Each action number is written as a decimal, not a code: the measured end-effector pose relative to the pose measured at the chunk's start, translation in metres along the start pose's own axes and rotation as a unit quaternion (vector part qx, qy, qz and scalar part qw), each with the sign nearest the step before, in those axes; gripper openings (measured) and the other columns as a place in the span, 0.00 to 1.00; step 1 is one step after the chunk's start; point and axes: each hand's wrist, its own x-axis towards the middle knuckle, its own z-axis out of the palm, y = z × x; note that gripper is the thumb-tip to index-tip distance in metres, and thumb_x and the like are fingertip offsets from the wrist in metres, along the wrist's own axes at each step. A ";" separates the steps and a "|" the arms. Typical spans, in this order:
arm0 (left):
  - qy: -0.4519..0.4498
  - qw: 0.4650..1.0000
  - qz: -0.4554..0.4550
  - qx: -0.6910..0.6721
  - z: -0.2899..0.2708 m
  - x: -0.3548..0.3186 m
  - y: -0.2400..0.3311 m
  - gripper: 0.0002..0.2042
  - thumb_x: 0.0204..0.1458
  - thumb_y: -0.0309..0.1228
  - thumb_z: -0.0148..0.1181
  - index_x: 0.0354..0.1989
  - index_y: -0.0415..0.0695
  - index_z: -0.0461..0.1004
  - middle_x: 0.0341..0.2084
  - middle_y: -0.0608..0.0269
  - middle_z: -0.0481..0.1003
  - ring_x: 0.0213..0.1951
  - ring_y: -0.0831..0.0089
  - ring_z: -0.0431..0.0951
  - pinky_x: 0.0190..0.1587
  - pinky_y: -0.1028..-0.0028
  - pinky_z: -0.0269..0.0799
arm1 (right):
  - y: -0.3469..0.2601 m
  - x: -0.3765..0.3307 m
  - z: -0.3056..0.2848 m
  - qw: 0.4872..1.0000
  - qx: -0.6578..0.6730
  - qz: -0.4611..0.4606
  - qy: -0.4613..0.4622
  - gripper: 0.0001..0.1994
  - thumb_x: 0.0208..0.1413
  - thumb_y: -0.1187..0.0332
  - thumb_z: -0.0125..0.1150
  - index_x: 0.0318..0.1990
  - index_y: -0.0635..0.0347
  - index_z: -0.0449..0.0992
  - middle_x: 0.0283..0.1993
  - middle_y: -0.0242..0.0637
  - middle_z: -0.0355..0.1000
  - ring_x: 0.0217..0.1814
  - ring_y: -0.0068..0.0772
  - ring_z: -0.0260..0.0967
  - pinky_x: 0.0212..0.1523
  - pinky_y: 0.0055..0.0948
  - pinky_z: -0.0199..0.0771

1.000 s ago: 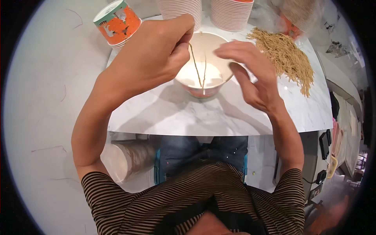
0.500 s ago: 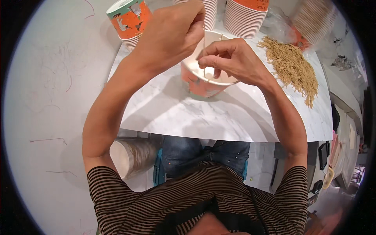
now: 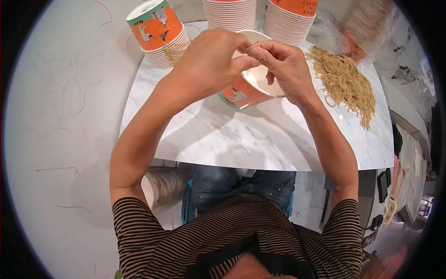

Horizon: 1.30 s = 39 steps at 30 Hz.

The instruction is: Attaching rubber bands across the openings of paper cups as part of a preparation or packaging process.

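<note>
An orange paper bucket (image 3: 244,94) with a green band and animal prints leans on the white marbled table (image 3: 241,139), its white inside partly hidden behind my hands. Over its rim, my left hand (image 3: 211,60) and my right hand (image 3: 289,67) meet fingertip to fingertip. Both are closed in a pinch on a thin tan cord, of which only a short bit shows between the fingers. The right hand's lower fingers hang over the bucket's mouth. To the right lies a loose pile of tan cords (image 3: 348,86).
A stack of orange buckets (image 3: 155,30) with cords on its side stands back left. Two more stacks, a middle one (image 3: 230,16) and a right one (image 3: 289,25), stand behind. A plastic-wrapped stack (image 3: 371,25) is far right. Below the table's left edge lies a wrapped roll-shaped stack (image 3: 162,188).
My left hand has come down from above the bucket to meet the right hand, which has moved slightly up and right. The long taut stretch of cord no longer shows, and the bucket has tilted.
</note>
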 end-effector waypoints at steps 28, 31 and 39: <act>-0.114 0.986 -0.097 -0.080 0.005 -0.021 -0.006 0.06 0.52 0.25 0.71 0.32 0.34 0.85 0.24 0.56 0.83 0.29 0.73 0.81 0.38 0.71 0.77 | -0.002 -0.004 -0.042 0.984 0.129 -0.056 0.111 0.14 0.67 0.60 0.66 0.44 0.64 0.82 0.41 0.34 0.78 0.41 0.20 0.74 0.39 0.22 0.77; -0.117 0.984 -0.101 -0.086 0.007 -0.027 -0.004 0.06 0.52 0.25 0.71 0.32 0.34 0.85 0.24 0.56 0.83 0.29 0.73 0.82 0.38 0.71 0.77 | -0.003 -0.003 -0.045 0.983 0.128 -0.073 0.109 0.14 0.67 0.60 0.66 0.45 0.65 0.82 0.42 0.34 0.78 0.43 0.20 0.74 0.40 0.22 0.77; -0.131 0.980 -0.115 -0.099 0.006 -0.027 -0.002 0.07 0.54 0.26 0.69 0.34 0.34 0.85 0.25 0.57 0.83 0.31 0.73 0.83 0.41 0.71 0.77 | -0.008 -0.007 -0.038 0.981 0.157 -0.049 0.099 0.14 0.68 0.59 0.66 0.45 0.63 0.82 0.41 0.31 0.78 0.44 0.19 0.73 0.41 0.24 0.76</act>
